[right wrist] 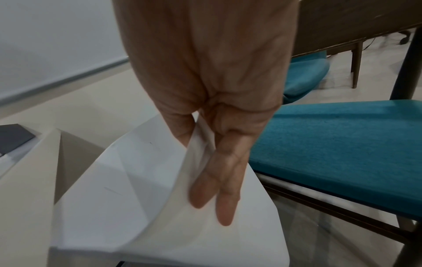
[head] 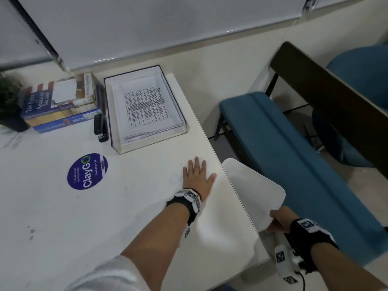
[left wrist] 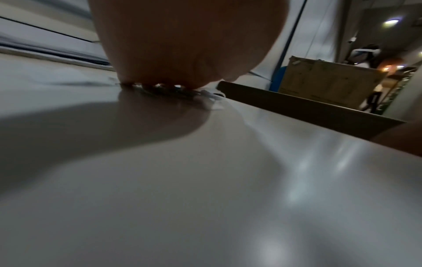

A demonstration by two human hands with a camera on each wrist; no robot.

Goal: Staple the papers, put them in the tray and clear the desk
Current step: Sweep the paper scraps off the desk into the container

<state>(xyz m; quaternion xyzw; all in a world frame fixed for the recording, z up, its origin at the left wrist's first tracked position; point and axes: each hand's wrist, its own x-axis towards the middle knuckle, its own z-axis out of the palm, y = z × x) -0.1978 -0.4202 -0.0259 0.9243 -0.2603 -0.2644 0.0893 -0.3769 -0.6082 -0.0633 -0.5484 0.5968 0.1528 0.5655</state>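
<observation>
Pressing flat on the desk (head: 63, 206), left hand (head: 197, 175) splayed; right hand (head: 280, 220) pinches white sheet (head: 252, 185).

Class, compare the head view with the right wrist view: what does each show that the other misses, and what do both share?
Only the head view shows the left hand flat on the desk, the stapler, the books and the tray of printed papers. Only the right wrist view shows the fingers under the sheet. Both show the right hand holding that sheet off the desk's edge, and the blue bench.
</observation>
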